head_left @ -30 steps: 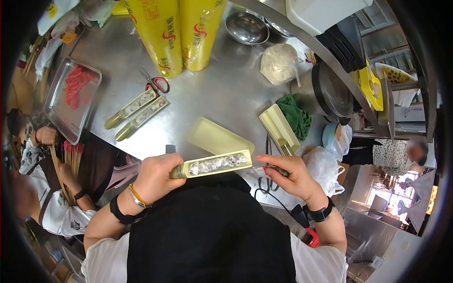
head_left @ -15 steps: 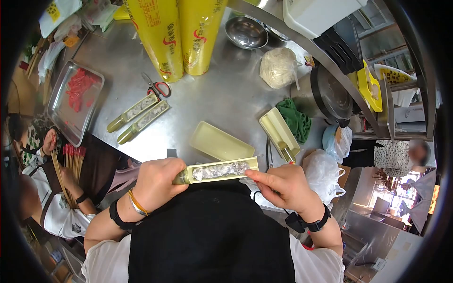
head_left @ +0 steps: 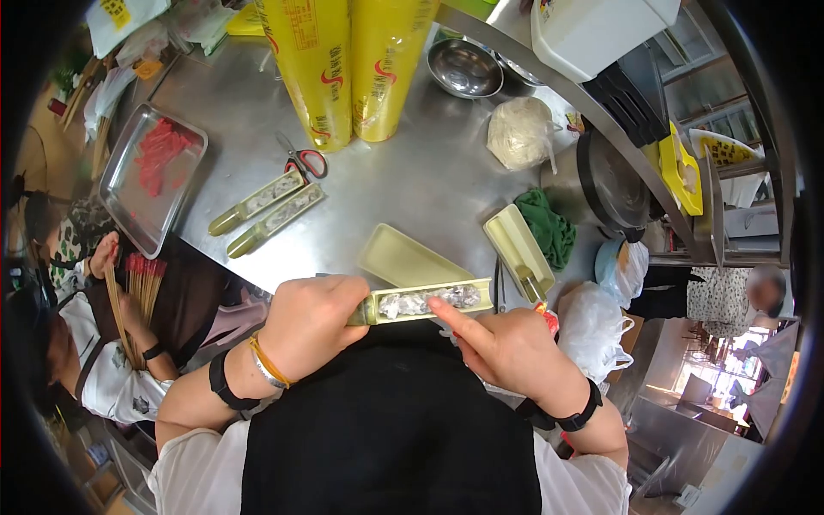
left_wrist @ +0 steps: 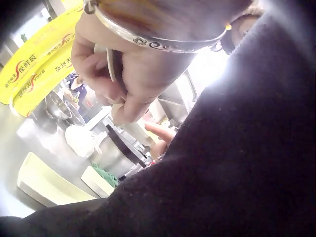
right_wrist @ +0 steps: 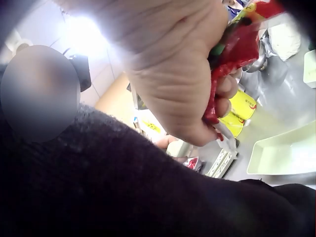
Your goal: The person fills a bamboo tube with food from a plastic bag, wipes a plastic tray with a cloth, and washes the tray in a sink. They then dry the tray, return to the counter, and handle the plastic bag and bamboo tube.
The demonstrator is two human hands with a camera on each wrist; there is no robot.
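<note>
In the head view my left hand [head_left: 316, 319] grips the handle end of a narrow pale-green trough [head_left: 482, 296] with grey-white filling [head_left: 408, 304]. My right hand [head_left: 522, 352] points its index finger at the filling's middle, seemingly touching it. The other fingers curl round a crumpled red packet [head_left: 548, 319], clearer in the right wrist view as a red packet [right_wrist: 242, 54] in the right hand [right_wrist: 170, 64]. The left wrist view shows my left hand [left_wrist: 143, 74] curled round the trough, mostly hidden. Two similar filled troughs [head_left: 245, 242] lie at the left.
A pale-green tray [head_left: 412, 257] lies beyond the held trough, with another container [head_left: 515, 245] at right. Scissors [head_left: 309, 163], yellow rolls [head_left: 378, 94], a metal tray of red strips [head_left: 129, 193], a steel bowl [head_left: 463, 69] and a green cloth [head_left: 545, 227] surround the work area. Someone sits left.
My right hand's index finger has moved left from beyond the trough's right end onto the filling. The red packet now shows beside that hand. My left hand keeps its grip; the head view has shifted slightly.
</note>
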